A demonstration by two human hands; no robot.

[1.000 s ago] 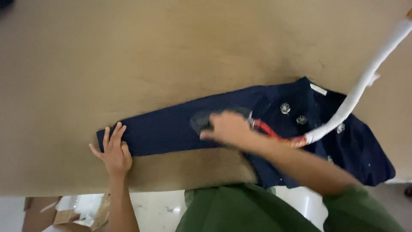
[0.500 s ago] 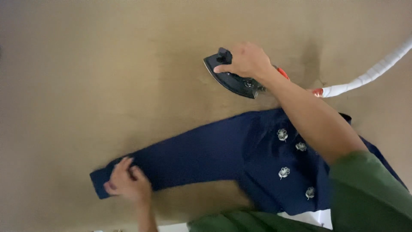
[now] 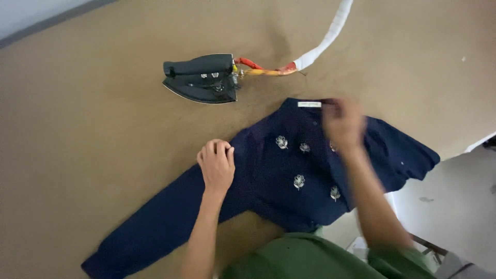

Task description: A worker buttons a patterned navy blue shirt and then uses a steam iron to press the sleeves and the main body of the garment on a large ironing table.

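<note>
I see the navy garment (image 3: 268, 191) lying diagonally across the tan surface (image 3: 93, 134), sleeve toward lower left; my left hand (image 3: 216, 164) presses loosely curled at the shoulder, my blurred right hand (image 3: 342, 123) at the collar, grip unclear.

A shirt (image 3: 289, 175) lies spread on the table (image 3: 93, 129), its sleeve (image 3: 155, 227) stretching toward the near left edge. The left hand (image 3: 217, 164) rests on the shirt where sleeve meets body; the right hand (image 3: 342, 123) is at the collar, further right. Behind the shirt, apart from it, sits an iron (image 3: 201, 78), its cord (image 3: 320, 44) running away to the right.
</note>
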